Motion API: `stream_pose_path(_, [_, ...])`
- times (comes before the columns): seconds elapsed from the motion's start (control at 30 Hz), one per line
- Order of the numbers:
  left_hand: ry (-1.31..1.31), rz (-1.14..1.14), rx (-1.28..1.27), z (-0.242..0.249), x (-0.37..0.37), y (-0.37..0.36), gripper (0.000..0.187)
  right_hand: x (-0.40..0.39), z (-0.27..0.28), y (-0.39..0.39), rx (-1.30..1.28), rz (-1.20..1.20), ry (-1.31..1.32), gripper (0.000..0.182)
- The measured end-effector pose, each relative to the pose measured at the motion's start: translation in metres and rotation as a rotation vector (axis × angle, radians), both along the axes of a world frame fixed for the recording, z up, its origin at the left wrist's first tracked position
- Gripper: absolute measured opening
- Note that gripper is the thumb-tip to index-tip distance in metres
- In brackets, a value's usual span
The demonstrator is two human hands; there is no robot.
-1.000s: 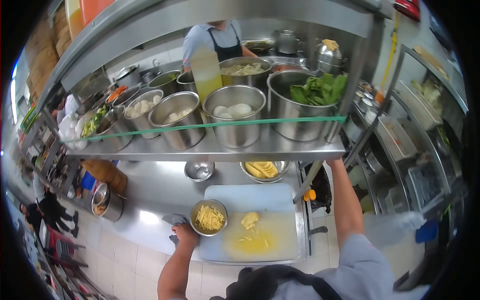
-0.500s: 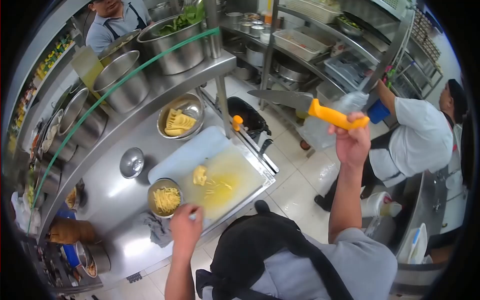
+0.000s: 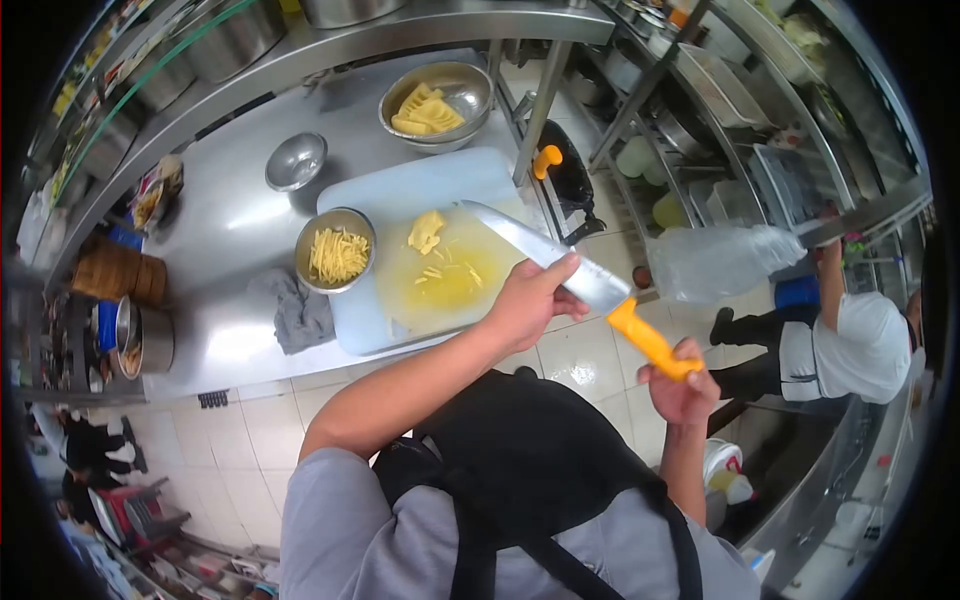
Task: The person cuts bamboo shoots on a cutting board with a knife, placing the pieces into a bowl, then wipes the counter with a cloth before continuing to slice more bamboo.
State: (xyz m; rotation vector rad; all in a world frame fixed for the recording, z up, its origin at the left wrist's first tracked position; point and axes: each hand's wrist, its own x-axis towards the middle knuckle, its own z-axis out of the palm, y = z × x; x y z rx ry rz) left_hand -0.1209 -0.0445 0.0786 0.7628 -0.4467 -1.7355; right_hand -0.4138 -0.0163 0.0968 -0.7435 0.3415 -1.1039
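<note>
My right hand (image 3: 684, 385) grips the orange handle of a large knife (image 3: 605, 289) near its end. The blade points up and left, and its tip is over the cutting board (image 3: 490, 170). My left hand (image 3: 535, 300) pinches the blade near the handle between thumb and fingers. On the board lie a yellow chunk (image 3: 426, 231) and several thin yellow strips (image 3: 450, 272) in a wet yellow patch. A metal bowl of cut strips (image 3: 338, 255) stands at the board's left edge. Behind the board, another metal bowl (image 3: 474, 92) holds larger yellow pieces (image 3: 428, 109).
An empty small bowl (image 3: 296, 162) and a grey cloth (image 3: 300, 312) are on the steel table (image 3: 220, 260). Another orange handle (image 3: 547, 160) sticks up beside a black bin (image 3: 570, 190). A co-worker (image 3: 860, 340) stands at the right, near shelves and a plastic bag (image 3: 720, 262).
The view has turned and shifted. My right hand has lowered the knife, and my left hand has moved from beside the strip bowl to the blade.
</note>
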Motion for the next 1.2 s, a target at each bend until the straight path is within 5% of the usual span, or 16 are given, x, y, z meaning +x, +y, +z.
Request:
stream_pose_path(0.1, [-0.215, 0.019, 0.109, -0.012, -0.002, 0.006, 0.031, -0.029, -0.011, -0.022, -0.120, 0.332, 0.873, 0.038])
stream_pose_path(0.13, [-0.214, 0.029, 0.131, -0.022, -0.008, 0.006, 0.031, -0.014, -0.005, -0.025, -0.106, 0.352, 0.869, 0.038])
stream_pose_path(0.2, [-0.326, 0.062, 0.118, -0.045, -0.024, 0.009, 0.031, 0.040, 0.011, -0.025, -0.579, 0.310, 1.664, 0.037])
stream_pose_path(0.27, [-0.356, 0.060, 0.159, -0.052, -0.029, 0.012, 0.031, 0.048, -0.024, -0.029, -0.599, 0.272, 1.617, 0.040])
stream_pose_path(0.33, [-0.659, 0.066, 0.086, -0.050, -0.005, 0.021, 0.032, 0.054, -0.031, -0.035, -0.625, 0.223, 1.565, 0.043])
stream_pose_path(0.4, [-1.409, 0.062, 0.014, -0.040, 0.039, 0.048, 0.029, 0.053, -0.015, -0.034, -0.327, 0.351, 1.595, 0.044])
stream_pose_path(0.47, [-1.826, 0.304, 0.009, -0.071, 0.087, 0.075, 0.029, 0.035, -0.041, -0.031, -0.357, 0.329, 1.506, 0.048])
stream_pose_path(0.63, [-2.119, 0.196, 0.030, -0.088, 0.115, 0.065, 0.033, 0.042, -0.052, -0.033, -0.176, 0.477, 1.364, 0.057])
stream_pose_path(0.7, [-2.074, 0.215, 0.030, -0.098, 0.112, 0.049, 0.035, 0.051, -0.063, -0.035, 0.117, 0.557, 1.118, 0.056])
stream_pose_path(1.2, [-1.824, 0.153, -0.237, -0.099, 0.129, 0.009, 0.034, 0.110, -0.087, -0.015, 0.052, 0.568, 1.086, 0.060])
